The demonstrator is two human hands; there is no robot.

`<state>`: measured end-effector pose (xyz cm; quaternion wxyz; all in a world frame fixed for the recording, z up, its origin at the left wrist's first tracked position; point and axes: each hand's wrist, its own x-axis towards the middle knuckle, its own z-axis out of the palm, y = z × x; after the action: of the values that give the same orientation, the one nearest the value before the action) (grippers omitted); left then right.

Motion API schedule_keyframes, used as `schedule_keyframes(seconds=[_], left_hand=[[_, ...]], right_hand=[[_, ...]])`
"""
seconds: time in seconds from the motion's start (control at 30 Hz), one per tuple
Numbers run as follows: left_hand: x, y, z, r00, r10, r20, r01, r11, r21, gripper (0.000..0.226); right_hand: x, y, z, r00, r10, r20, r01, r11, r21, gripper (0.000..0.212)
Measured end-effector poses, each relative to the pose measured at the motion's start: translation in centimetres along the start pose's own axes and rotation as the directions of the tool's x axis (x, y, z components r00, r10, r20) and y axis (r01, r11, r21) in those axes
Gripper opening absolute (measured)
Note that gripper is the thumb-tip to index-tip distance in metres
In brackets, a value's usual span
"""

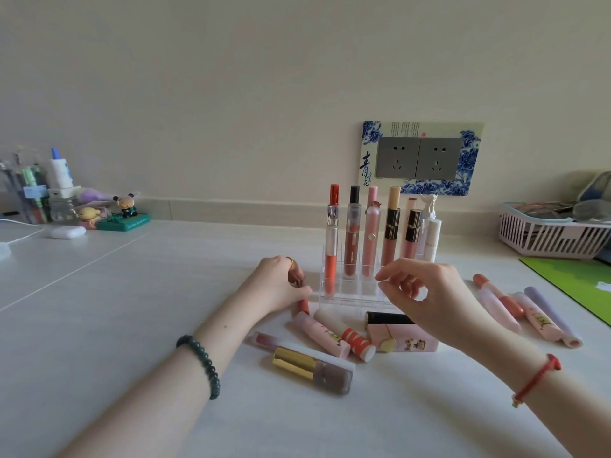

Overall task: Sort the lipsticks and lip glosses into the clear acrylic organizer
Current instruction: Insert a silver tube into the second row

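A clear acrylic organizer stands mid-table with several tall lip glosses upright in its back rows. My left hand curls round a small reddish tube at the organizer's left front corner. My right hand hovers over the organizer's right front, fingers loosely bent, holding nothing. Loose pieces lie in front: a pink printed tube, an orange-striped tube, a black lipstick, a pink box, a gold-capped gloss. Several pastel tubes lie to the right.
A pink plastic basket sits at the back right beside a green mat. At the back left are a pen holder, small figurines and a white earbud case. A wall socket is behind the organizer.
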<state>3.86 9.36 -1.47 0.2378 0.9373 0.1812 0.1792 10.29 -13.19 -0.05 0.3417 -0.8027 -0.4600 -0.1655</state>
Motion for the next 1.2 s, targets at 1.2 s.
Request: schedule_keyframes(seconds=[1.2], left_hand=[[-3.0, 5.9, -0.6, 0.943, 0.182, -0.277, -0.327, 0.656, -0.68, 0.013]], right_hand=[[3.2, -3.3, -0.1, 0.992, 0.083, -0.091, -0.025, 0.861, 0.508, 0.012]])
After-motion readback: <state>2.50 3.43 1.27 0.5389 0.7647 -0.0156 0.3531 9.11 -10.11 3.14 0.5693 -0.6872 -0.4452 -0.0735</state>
